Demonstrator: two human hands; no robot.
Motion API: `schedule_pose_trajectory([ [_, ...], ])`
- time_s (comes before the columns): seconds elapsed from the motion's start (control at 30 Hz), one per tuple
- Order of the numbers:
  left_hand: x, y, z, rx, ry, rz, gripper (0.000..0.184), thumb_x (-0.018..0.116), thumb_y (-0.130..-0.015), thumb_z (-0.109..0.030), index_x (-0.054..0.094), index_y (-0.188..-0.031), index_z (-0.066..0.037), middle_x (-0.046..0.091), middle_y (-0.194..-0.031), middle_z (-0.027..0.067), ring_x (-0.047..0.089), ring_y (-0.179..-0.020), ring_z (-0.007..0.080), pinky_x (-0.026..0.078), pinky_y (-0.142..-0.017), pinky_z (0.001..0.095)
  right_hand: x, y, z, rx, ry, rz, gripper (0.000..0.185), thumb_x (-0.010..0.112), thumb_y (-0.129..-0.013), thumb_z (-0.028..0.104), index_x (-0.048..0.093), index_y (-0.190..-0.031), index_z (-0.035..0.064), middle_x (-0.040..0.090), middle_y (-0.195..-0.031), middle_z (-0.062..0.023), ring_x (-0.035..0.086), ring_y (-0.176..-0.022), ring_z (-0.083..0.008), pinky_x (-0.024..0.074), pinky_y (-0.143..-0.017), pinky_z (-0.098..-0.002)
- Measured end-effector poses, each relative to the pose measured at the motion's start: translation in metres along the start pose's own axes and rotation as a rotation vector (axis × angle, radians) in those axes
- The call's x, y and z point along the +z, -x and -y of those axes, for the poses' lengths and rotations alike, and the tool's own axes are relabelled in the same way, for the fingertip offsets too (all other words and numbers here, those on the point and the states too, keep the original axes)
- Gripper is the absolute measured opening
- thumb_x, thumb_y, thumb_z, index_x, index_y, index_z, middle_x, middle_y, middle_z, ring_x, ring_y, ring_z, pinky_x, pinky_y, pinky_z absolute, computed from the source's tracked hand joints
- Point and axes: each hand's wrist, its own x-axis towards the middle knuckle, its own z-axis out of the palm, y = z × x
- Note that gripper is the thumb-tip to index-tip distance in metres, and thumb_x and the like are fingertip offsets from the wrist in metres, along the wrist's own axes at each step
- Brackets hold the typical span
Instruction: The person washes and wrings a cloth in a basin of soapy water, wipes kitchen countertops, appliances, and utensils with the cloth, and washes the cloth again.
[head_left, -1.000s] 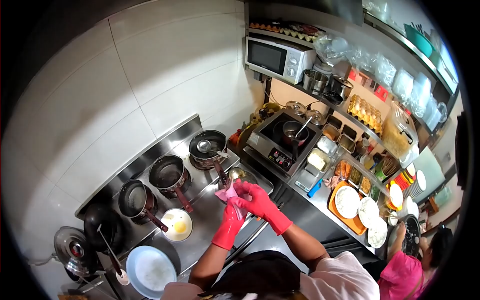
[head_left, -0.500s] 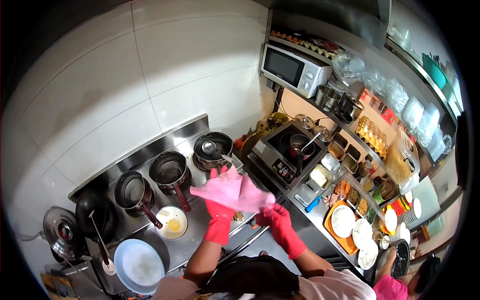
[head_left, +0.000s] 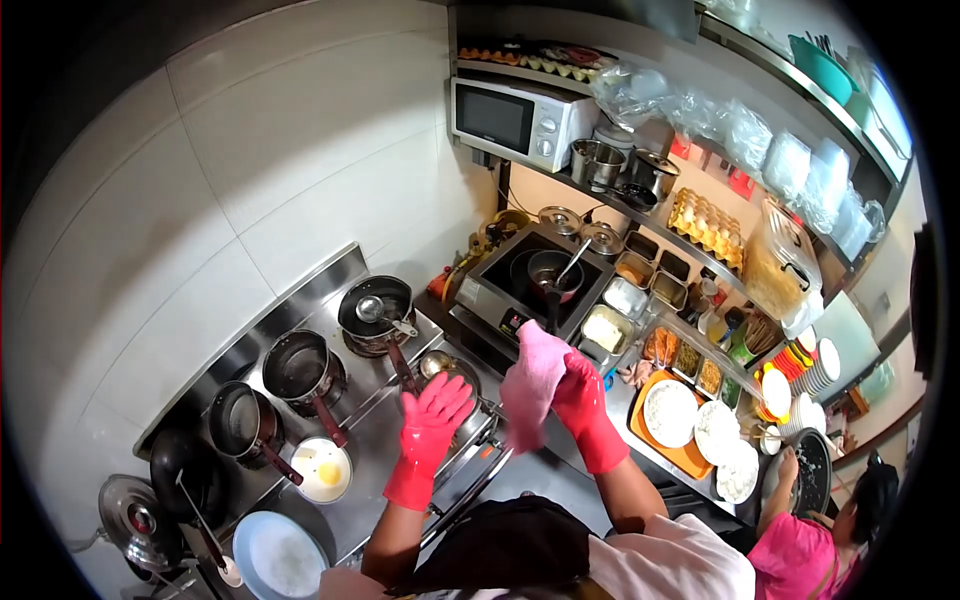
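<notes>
My left hand [head_left: 433, 425], in a red rubber glove, is open above the steel stove top, fingers stretched out and holding nothing. Beside its fingertips is a pan with a ladle [head_left: 370, 309] in it, and below it stands a steel pot [head_left: 468, 420], partly hidden by the hand. My right hand [head_left: 583, 400], also gloved in red, grips a pink cloth [head_left: 530, 385] that hangs down, its lower end blurred. Left of my left hand, a white bowl [head_left: 322, 470] holds an egg.
Dark pans [head_left: 303, 366] line the stove, with a pale blue basin [head_left: 280, 555] at front left. An induction cooker [head_left: 500, 275] carries a saucepan. Plates of rice [head_left: 670, 413] sit on an orange tray [head_left: 640, 440]. Another person [head_left: 800, 555] in pink is at the far right.
The cloth was spread across both hands; now only my right hand holds it, bunched and hanging. My left hand has come free of it. The view has turned to the right.
</notes>
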Motion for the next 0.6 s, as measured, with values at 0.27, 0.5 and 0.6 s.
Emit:
schedule_pose_trajectory([
  [0.27,0.069,-0.051,0.019,0.056,-1.082,0.072,0.061,0.065,-0.099,-0.021,0.040,-0.151,-0.001,0.046,-0.152,0.0106,0.041,-0.141,0.0201,0.030,-0.117,0.0338,-0.036,-0.024,0.010,0.149,-0.155,0.057,0.027,0.064,-0.095,0.025,0.061,-0.111,0.0040,0.066,-0.104,-0.0061,0.064,-0.098,-0.0205,0.0512,-0.089,-0.0353],
  [0.5,0.070,-0.053,0.027,-0.291,-0.937,0.024,0.042,0.074,-0.092,-0.022,0.062,-0.126,0.000,0.070,-0.110,0.0028,0.062,-0.102,0.0108,0.048,-0.092,0.0283,-0.046,-0.028,0.024,0.051,-0.126,0.065,0.016,0.061,-0.096,0.016,0.061,-0.109,0.0057,0.067,-0.101,-0.0040,0.065,-0.093,-0.0172,0.0520,-0.084,-0.0313],
  [0.6,0.073,-0.044,0.028,-0.291,-1.111,-0.019,0.029,0.074,-0.090,-0.020,0.068,-0.112,-0.002,0.072,-0.097,0.0031,0.065,-0.090,0.0113,0.051,-0.083,0.0290,-0.035,-0.019,0.034,0.081,-0.156,-0.021,0.010,0.059,-0.098,0.010,0.061,-0.108,0.0071,0.068,-0.096,-0.0021,0.065,-0.089,-0.0143,0.0527,-0.081,-0.0273],
])
